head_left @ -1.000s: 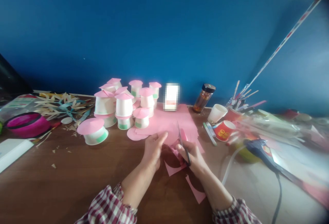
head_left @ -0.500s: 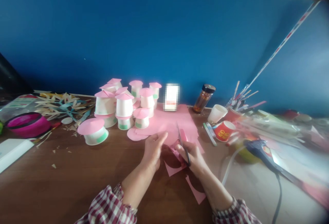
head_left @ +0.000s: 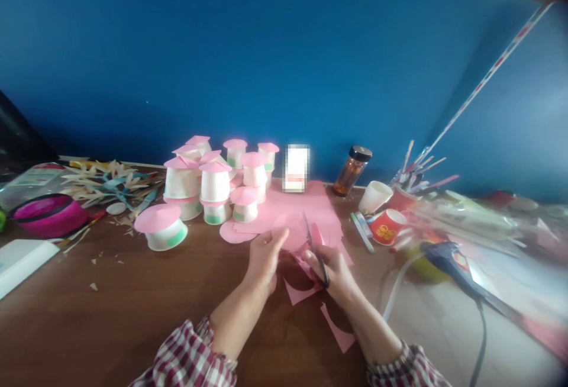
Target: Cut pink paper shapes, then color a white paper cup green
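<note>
My right hand (head_left: 338,270) grips a pair of scissors (head_left: 325,273) with dark handles, its blades pointing away from me. My left hand (head_left: 265,260) closes on a piece of pink paper (head_left: 291,238), thumb on top. The paper lies between both hands, against the blades, and its outline blends with the pink sheets (head_left: 310,200) behind. Below the hands are curved pink offcuts (head_left: 304,293), with another scrap (head_left: 338,331) nearer me. To the left stand several white paper cups (head_left: 215,186) with pink cone tops, some stacked.
A tilted jar (head_left: 352,171) with a dark lid leans at the blue wall. Right of it are a white cup (head_left: 375,197), a red cup (head_left: 387,226) and a glue gun (head_left: 452,263). A magenta case (head_left: 51,215) and cut strips (head_left: 113,181) lie left.
</note>
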`<state>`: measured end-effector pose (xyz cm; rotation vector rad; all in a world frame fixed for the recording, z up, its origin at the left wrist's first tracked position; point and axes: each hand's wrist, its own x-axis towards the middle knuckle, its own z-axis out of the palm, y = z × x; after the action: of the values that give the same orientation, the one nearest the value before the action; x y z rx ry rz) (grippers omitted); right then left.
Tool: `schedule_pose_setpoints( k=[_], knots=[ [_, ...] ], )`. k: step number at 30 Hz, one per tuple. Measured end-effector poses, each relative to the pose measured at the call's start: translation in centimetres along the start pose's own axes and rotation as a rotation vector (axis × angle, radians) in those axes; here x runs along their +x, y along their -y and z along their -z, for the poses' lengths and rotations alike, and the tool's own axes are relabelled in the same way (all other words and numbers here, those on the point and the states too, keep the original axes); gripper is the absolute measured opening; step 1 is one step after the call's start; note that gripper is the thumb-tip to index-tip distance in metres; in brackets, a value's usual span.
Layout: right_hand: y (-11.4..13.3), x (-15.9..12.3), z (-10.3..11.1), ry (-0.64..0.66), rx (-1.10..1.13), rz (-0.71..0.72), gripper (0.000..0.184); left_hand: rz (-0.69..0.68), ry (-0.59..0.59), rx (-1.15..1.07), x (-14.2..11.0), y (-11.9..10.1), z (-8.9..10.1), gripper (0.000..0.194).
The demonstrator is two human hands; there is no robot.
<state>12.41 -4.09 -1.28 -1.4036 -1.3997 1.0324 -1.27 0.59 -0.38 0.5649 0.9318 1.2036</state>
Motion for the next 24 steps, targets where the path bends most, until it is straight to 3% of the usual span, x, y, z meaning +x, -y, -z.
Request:
schedule_pose_setpoints(
  k=[24],
  knots=[
    [0.3, 0.0, -0.1, -0.020, -0.121, 0.018, 0.043, -0.061, -0.037, 0.064, 0.9, 0.9, 1.0, 0.030]
  ],
)
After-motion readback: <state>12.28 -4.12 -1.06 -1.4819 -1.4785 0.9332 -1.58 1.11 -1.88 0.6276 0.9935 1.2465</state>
